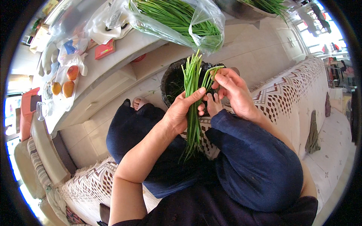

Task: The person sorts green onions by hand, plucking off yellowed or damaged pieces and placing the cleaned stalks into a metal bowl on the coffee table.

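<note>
My left hand point(183, 108) is closed around a bunch of long green chives point(192, 75). The pale cut ends point away from me, and the thin leafy tips hang down between my legs. A few stalks stand apart on the right and bend over at the top, where my right hand point(233, 90) pinches their ends between thumb and fingers. Below both hands, on the floor, stands a bin with a black liner point(172, 76) and green scraps inside. More chives point(175, 17) lie in a clear plastic bag point(208, 26) on the table edge ahead.
To the left runs a long pale table point(124, 46) carrying mangoes point(68, 89), a red box point(105, 50) and plastic bags. A metal bowl point(246, 10) with more greens sits at the top right. I sit on a sofa with a patterned cover point(282, 87); my bare foot point(214, 104) is beside the bin.
</note>
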Motion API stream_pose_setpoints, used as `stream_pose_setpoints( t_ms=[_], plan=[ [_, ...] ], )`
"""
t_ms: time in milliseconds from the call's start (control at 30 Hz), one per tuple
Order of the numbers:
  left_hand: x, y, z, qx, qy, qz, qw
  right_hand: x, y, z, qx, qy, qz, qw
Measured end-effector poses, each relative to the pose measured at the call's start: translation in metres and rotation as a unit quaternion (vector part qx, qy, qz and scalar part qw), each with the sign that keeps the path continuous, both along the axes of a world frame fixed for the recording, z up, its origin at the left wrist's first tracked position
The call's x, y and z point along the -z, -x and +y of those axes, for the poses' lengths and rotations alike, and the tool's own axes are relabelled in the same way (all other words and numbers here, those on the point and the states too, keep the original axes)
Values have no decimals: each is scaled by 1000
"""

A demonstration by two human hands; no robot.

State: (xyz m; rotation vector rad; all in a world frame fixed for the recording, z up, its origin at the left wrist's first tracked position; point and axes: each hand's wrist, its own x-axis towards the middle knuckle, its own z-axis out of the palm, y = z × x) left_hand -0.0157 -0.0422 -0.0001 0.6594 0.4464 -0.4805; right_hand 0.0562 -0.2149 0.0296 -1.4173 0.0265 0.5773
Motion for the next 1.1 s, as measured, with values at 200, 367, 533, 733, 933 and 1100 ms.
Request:
stream_pose_setpoints(
  t_ms=[200, 367, 533, 733, 933, 1100],
  plan=[
    [-1, 0, 2, 19, 12, -10, 1000, 6, -8, -9, -2, -127, 83, 988],
    [3, -2, 3, -11, -12, 78, 997, 8, -15, -14, 44, -36, 39, 998],
    [22, -5, 30, -206, -136, 76, 966, 0, -28, -28, 147, -4, -10, 989],
    [18, -15, 59, -300, -136, 60, 942, -1, -22, -24, 121, 3, 6, 993],
    [-5, -9, 28, -54, -153, -37, 986, -5, -8, -8, -29, -55, 94, 994],
    [-15, -5, 9, 3, -186, -44, 982, -2, -4, -1, -77, -39, 103, 991]
  ],
)
